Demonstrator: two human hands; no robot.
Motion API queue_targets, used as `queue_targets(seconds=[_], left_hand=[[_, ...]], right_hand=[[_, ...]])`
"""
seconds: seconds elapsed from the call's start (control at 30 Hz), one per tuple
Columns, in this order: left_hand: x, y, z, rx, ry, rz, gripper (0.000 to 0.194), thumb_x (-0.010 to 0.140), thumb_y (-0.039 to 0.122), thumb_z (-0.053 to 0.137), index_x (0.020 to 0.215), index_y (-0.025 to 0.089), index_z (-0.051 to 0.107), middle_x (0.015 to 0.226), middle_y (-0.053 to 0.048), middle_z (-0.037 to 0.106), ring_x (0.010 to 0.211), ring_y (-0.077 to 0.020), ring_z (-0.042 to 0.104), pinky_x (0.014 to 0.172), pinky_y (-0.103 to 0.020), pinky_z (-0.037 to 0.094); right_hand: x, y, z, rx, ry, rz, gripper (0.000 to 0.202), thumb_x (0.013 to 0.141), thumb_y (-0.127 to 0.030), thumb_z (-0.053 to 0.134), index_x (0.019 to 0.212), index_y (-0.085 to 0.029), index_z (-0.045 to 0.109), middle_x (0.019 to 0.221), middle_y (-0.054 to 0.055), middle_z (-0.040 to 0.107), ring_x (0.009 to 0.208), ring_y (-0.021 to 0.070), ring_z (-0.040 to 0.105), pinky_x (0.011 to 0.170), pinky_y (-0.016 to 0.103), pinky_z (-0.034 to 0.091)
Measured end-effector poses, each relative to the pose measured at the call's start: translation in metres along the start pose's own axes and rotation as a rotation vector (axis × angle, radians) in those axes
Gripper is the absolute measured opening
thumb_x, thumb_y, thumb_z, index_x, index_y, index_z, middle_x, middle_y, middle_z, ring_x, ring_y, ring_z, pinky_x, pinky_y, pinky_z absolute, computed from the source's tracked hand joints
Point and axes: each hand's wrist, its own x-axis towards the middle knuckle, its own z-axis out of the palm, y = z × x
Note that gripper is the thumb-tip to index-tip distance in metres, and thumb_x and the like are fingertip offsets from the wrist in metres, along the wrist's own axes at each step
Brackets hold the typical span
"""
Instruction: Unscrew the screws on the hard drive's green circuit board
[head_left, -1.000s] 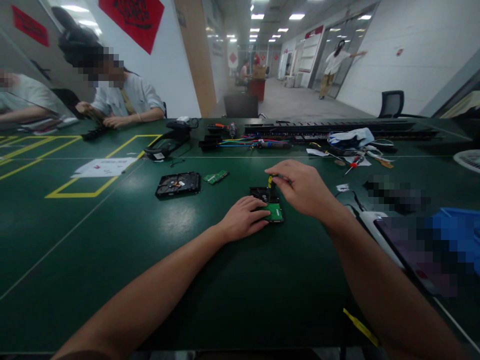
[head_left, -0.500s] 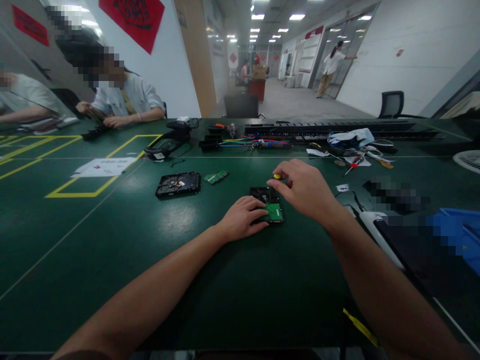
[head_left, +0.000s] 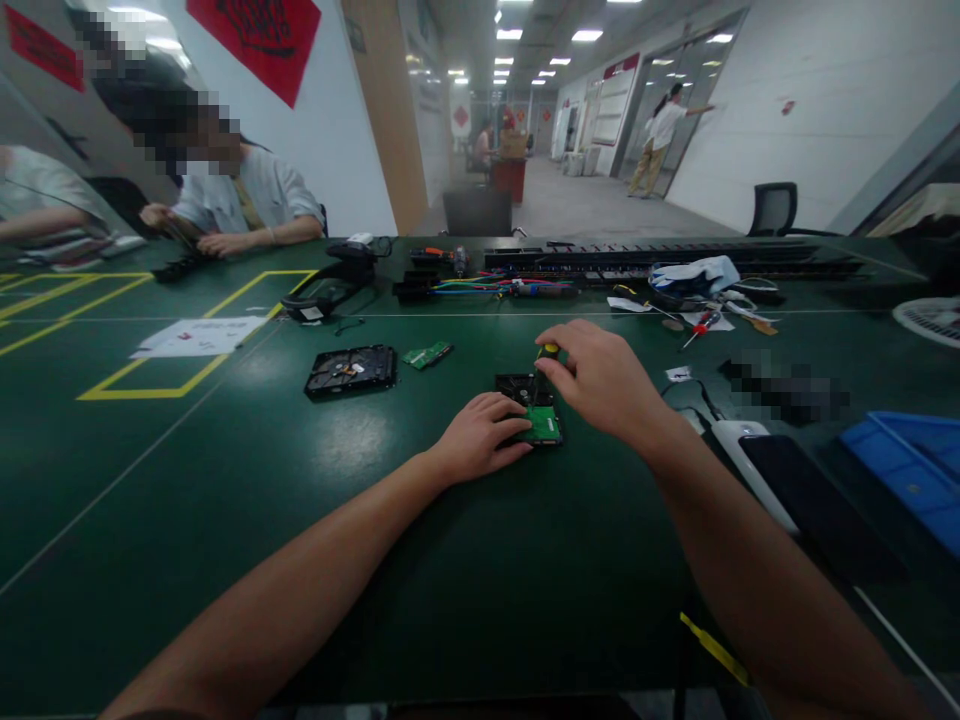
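Note:
A hard drive (head_left: 516, 386) with a green circuit board (head_left: 545, 424) on its near part lies on the dark green table. My left hand (head_left: 484, 436) rests at its left side, fingers apart, fingertips on the board. Above the drive's right side, my right hand (head_left: 600, 375) pinches a screwdriver (head_left: 550, 351) by its yellow and black handle. The thin shaft points down to the drive; its tip is too small to make out.
Farther left lie another hard drive (head_left: 351, 371) and a loose green board (head_left: 428, 355). Tools and wires line the table's back. At right are a phone (head_left: 795, 470), a blue bin (head_left: 911, 470) and a red screwdriver (head_left: 701, 328). A person (head_left: 247, 205) sits at the back left.
My right hand has tilted slightly, showing more of the screwdriver's handle and shaft. The view has shifted a little, moving the table items slightly left. My left hand stays on the board.

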Motion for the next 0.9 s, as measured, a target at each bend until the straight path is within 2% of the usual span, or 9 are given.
queue_targets(seconds=[0.17,0.33,0.43,0.6,0.7,0.8,0.9], left_hand=[[0.0,0.001,0.0,0.012,0.007,0.007,0.034,0.104,0.048,0.062,0.125,0.024,0.075,0.131,-0.01,0.071,0.125,-0.0291,0.064,0.113,-0.052,0.05],[0.001,0.002,-0.001,0.002,0.008,0.001,0.034,0.103,0.047,0.064,0.125,0.023,0.075,0.13,-0.011,0.071,0.124,-0.0293,0.065,0.112,-0.052,0.05],[0.001,0.002,-0.002,-0.004,0.012,0.003,0.034,0.103,0.047,0.064,0.126,0.023,0.074,0.131,-0.012,0.071,0.124,-0.0292,0.065,0.112,-0.053,0.05],[0.0,0.001,0.0,0.012,0.026,0.019,0.034,0.103,0.047,0.064,0.125,0.022,0.075,0.13,-0.012,0.071,0.124,-0.0293,0.064,0.111,-0.052,0.05],[0.0,0.0,0.001,0.009,0.026,0.024,0.035,0.103,0.046,0.064,0.125,0.022,0.075,0.129,-0.012,0.071,0.123,-0.0291,0.065,0.11,-0.051,0.051],[0.0,0.0,0.001,0.006,0.031,0.022,0.034,0.103,0.046,0.064,0.124,0.022,0.075,0.129,-0.011,0.071,0.122,-0.0288,0.065,0.109,-0.05,0.051],[0.0,0.001,0.001,0.008,0.031,0.019,0.033,0.103,0.046,0.064,0.124,0.023,0.075,0.129,-0.011,0.071,0.122,-0.0288,0.065,0.109,-0.05,0.051]], right_hand=[[0.0,0.001,0.003,-0.054,0.027,0.057,0.016,0.098,-0.032,0.067,0.11,-0.02,0.07,0.106,0.011,0.072,0.093,0.0272,0.067,0.083,0.04,0.051],[0.0,0.004,0.003,0.024,0.004,-0.014,0.024,0.098,-0.016,0.056,0.119,-0.018,0.07,0.12,0.014,0.074,0.106,0.029,0.069,0.094,0.044,0.052],[0.0,0.004,0.004,0.071,0.01,-0.053,0.026,0.097,-0.014,0.055,0.118,-0.019,0.07,0.119,0.012,0.074,0.109,0.028,0.068,0.099,0.043,0.052],[0.001,0.002,0.007,0.048,0.003,-0.014,0.014,0.097,-0.024,0.065,0.109,-0.02,0.071,0.11,0.012,0.071,0.099,0.0271,0.067,0.09,0.041,0.053],[0.001,0.003,0.009,0.042,-0.011,-0.046,0.016,0.096,-0.016,0.06,0.109,-0.018,0.07,0.113,0.012,0.071,0.105,0.0281,0.066,0.097,0.043,0.052],[0.001,0.005,0.011,0.082,-0.023,-0.098,0.03,0.092,-0.006,0.054,0.117,-0.015,0.068,0.121,0.014,0.071,0.115,0.0289,0.065,0.106,0.043,0.049],[0.0,0.004,0.014,0.117,-0.026,-0.117,0.035,0.091,-0.005,0.052,0.122,-0.014,0.066,0.126,0.016,0.07,0.119,0.0285,0.065,0.108,0.042,0.048]])
